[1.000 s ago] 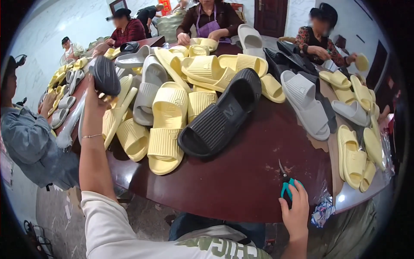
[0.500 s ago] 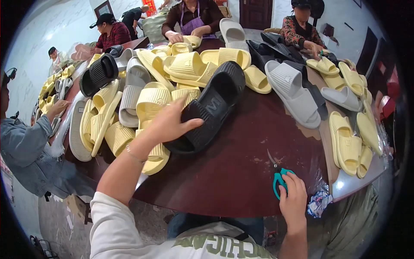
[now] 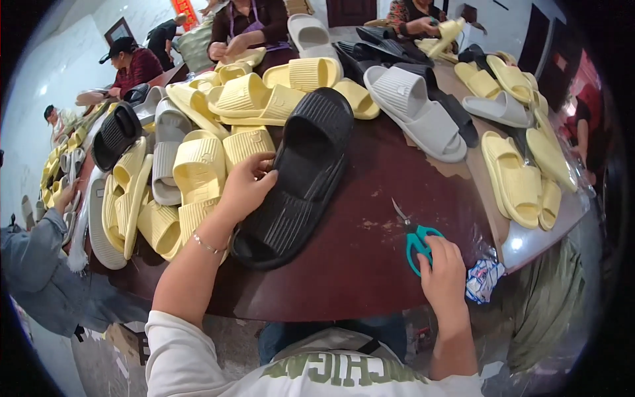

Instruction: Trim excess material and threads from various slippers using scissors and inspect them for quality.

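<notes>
A pair of black slippers (image 3: 307, 175) with ribbed straps, fitted together end to end, lies slanting across the table in front of me. My left hand (image 3: 248, 188) is closed at their left edge, thumb and fingers pinching the rim. Teal-handled scissors (image 3: 413, 248) lie under my right hand (image 3: 444, 274) near the table's front edge. Its fingers curl round one handle loop, and the pointed blades face away from me. Directly behind my left hand are yellow slippers (image 3: 198, 165) with ribbed straps.
Piled yellow, grey and black slippers cover the far and left table (image 3: 370, 264). Grey slippers (image 3: 417, 112) lie right of the black pair; more yellow slippers (image 3: 512, 178) are at the right. A crumpled wrapper (image 3: 484, 281) sits beside my right hand. Several people work around the table.
My left hand has gone from spread over the black slippers to pinching their left edge. The pair has turned and come nearer me. My right hand stays on the scissors; the view has shifted.
</notes>
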`<state>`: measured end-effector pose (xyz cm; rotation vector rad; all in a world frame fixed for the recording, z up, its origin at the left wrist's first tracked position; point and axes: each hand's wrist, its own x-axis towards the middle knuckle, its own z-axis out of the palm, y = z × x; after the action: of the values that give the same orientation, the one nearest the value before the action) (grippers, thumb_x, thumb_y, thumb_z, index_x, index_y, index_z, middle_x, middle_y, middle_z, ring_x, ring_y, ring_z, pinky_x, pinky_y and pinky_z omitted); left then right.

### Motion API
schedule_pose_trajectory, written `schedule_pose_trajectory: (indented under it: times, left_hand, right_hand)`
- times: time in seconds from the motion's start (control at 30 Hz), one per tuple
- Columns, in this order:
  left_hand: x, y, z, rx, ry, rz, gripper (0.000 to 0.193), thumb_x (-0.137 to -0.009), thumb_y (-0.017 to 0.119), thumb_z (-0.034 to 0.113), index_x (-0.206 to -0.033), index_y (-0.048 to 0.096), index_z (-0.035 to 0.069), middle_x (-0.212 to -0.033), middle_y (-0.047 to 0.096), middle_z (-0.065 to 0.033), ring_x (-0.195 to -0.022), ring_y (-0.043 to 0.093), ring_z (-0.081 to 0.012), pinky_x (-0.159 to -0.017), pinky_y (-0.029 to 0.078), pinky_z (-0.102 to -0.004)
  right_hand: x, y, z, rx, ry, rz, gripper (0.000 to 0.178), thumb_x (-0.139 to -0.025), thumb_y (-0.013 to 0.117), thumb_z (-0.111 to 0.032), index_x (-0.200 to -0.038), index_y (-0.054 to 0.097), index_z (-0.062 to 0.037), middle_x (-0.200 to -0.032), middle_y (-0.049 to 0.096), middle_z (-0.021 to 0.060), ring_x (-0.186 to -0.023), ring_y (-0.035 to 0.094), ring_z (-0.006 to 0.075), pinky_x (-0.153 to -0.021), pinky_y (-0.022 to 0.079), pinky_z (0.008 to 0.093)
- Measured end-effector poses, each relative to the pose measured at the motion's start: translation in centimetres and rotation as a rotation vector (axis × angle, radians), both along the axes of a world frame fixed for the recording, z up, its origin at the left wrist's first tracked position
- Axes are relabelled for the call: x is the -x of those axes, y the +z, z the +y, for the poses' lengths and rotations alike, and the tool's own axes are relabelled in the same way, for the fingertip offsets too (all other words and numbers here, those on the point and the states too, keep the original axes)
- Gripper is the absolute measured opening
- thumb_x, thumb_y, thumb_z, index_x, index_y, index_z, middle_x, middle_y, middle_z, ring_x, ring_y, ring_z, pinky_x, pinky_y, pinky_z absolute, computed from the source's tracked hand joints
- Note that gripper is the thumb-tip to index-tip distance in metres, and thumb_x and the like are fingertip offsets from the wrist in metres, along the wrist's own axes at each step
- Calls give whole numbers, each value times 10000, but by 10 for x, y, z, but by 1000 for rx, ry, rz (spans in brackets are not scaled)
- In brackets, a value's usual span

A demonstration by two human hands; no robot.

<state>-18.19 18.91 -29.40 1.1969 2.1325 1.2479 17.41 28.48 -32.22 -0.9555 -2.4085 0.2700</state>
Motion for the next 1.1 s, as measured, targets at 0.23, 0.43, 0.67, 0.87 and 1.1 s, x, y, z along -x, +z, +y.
schedule_pose_trajectory:
  times: [0.23,0.43,0.67,0.87,1.1]
  left_hand:
    - [-44,21,-22,-284,-78,-466,358,-840,554,42,-1187,504,-30,-1047,596,-83,-939,546,-137,-844,427,-263]
    - [-67,26,-30,-338,-125,-650,339,-857,539,36,-1190,506,-21,-1060,590,-79,-952,546,-142,-854,419,-256]
    - [-70,33,-37,120,-370,71,456,-821,613,209,-1230,492,48,-1175,540,-107,-1059,519,-201,-916,402,-330]
    - [-127,36,-58,201,-485,1023,660,-671,695,394,-1224,491,96,-1261,445,-131,-1144,422,-321,-934,332,-494]
    - [-107,35,-55,157,-467,840,559,-606,742,294,-1079,548,67,-1234,481,-141,-1107,466,-327,-916,375,-452]
  right_hand:
    - [1,-10,-2,333,-48,506,292,-764,646,-39,-1007,490,2,-901,556,134,-820,581,243,-662,484,323]
    - [17,2,-21,1184,47,940,268,-797,638,-71,-1008,490,5,-819,556,85,-666,551,143,-529,424,231]
    - [42,16,-19,1449,-1,1195,307,-798,648,-59,-1049,477,-7,-839,584,96,-639,558,132,-522,437,220]
    - [20,-9,-2,593,-89,675,312,-809,626,-100,-1070,486,-3,-931,596,139,-737,573,191,-600,454,268]
    - [-1,2,15,-79,-151,3,335,-747,649,-70,-1049,525,6,-960,598,164,-867,567,308,-758,454,386]
